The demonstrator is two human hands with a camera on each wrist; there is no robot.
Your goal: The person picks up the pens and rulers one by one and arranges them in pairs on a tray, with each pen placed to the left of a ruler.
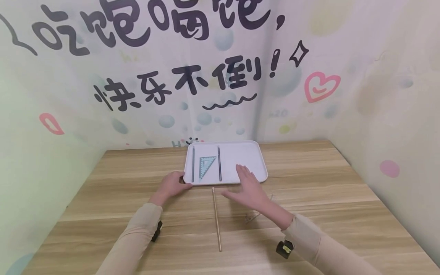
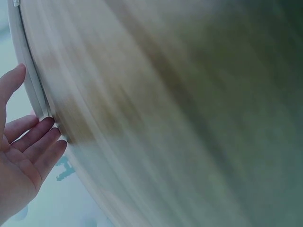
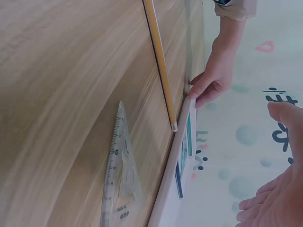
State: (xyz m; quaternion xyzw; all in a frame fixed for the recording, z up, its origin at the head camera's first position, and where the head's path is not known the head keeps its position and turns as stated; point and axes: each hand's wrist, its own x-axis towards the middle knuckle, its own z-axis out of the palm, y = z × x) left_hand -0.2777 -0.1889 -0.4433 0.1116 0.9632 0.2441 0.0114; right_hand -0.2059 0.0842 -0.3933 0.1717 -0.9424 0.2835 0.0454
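Note:
A white tray (image 1: pixel 248 153) lies on the wooden table and holds a blue set square (image 1: pixel 207 165) between two dark thin sticks (image 1: pixel 193 164) (image 1: pixel 219 163). My left hand (image 1: pixel 174 182) touches the tray's near left corner with nearly straight fingers (image 2: pixel 40 137); the right wrist view shows that left hand (image 3: pixel 210 85) at the tray's rim (image 3: pixel 171 182). My right hand (image 1: pixel 248 185) hovers open, fingers spread, over the tray's near right part and holds nothing. A long yellow pencil (image 1: pixel 216 219) lies on the table between my arms, its far end close to the tray.
A clear set square (image 1: pixel 255 216) lies on the table under my right forearm, beside the pencil (image 3: pixel 158 61) in the right wrist view (image 3: pixel 120 175). Printed walls close in the table at the back and on both sides.

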